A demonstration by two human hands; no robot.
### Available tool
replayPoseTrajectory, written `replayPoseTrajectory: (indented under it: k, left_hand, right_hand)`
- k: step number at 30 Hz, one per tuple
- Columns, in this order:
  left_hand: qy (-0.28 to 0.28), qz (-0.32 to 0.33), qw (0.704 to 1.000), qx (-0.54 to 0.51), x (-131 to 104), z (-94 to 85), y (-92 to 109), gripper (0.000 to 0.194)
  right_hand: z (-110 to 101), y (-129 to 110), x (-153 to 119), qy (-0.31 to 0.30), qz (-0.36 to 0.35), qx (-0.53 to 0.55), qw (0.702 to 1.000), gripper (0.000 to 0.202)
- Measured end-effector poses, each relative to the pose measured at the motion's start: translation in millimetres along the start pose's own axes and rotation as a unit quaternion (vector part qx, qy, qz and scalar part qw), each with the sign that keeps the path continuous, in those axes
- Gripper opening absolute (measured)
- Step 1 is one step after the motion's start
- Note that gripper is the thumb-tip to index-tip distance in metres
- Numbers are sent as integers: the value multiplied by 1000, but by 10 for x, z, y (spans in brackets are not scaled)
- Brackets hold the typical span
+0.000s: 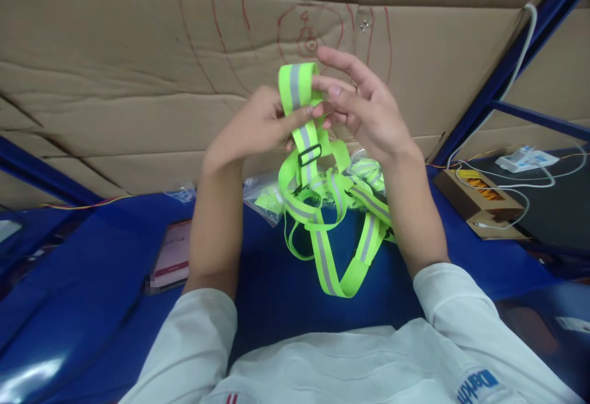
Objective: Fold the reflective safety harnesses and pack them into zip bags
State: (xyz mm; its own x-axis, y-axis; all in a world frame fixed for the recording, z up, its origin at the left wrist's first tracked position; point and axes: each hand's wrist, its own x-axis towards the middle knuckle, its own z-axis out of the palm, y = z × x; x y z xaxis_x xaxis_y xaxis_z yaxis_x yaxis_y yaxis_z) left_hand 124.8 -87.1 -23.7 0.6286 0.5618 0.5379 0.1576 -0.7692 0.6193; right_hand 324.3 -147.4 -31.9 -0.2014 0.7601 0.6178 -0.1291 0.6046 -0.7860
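Nearest me, the reflective strap [338,195] droops in a loop toward six o'clock; its held stretch runs twelve-to-six through a black slider [311,162]. My left hand [260,126], the nearer, pinches it at three o'clock; from my right hand [369,109] (half-curled, grip unclear) it lies at nine. Its folded top points to twelve

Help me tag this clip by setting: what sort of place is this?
Probably a workbench in a workshop or small factory: there is a blue work surface, a cardboard backing marked in red, and neon reflective straps with a clear plastic bag behind them.
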Motion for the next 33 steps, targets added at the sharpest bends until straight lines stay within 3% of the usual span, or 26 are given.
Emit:
replayPoseTrajectory:
  k: [2, 4, 8, 11, 13, 15, 18, 20, 23, 26, 28, 30, 31, 33]
  left_hand:
    - [58, -22, 993, -99, 39, -77, -82, 33]
    - [105, -24, 982, -158, 71, -167, -138, 32]
    - [95, -48, 968, -230, 127, -259, -161, 43]
    - [108, -35, 960, -258, 138, -239, -120, 48]
    - [114, -11, 955, -274, 117, -218, -85, 50]
    - [111, -9, 955, -276, 81, -205, -57, 55]
    - [60, -39, 975, -209, 37, -171, -49, 60]
    - [-11, -38, 993, -109, 33, -115, -66, 58]
    - [-122, -5, 992, 13, 45, -5, -90, 68]
    - [-161, -46, 985, -27, 42, 37, -74, 60]
    - [-95, -112, 981, -126, 44, 1, -44, 49]
    - [24, -143, 966, -212, 65, -67, -13, 43]
    - [84, -133, 958, -241, 84, -105, 0, 43]
    - [159, -73, 949, -263, 126, -172, 23, 49]
  right_hand:
    - [-8, 36, -3, 8, 11, -85, 996, 45]
    - [-15, 93, 5, -34, 34, -155, 987, 45]
    - [-26, 215, 37, -211, 52, -226, 950, 48]
    - [-54, 257, 61, -244, 25, -211, 946, 47]
    - [-84, 252, 75, -207, 8, -183, 961, 46]
    - [-111, 237, 90, -131, 3, -153, 979, 46]
    - [-127, 234, 125, 9, 5, -98, 995, 49]
    - [-115, 248, 155, 73, 2, -69, 995, 51]
    - [-72, 251, 188, 118, -11, -51, 992, 53]
    - [-30, 207, 196, 123, -28, -5, 992, 57]
    - [-25, 176, 184, 129, -48, 10, 990, 58]
    - [-39, 164, 154, 121, -69, -46, 989, 53]
    - [-47, 167, 131, 89, -67, -97, 989, 48]
    - [-43, 190, 79, -62, -31, -203, 977, 40]
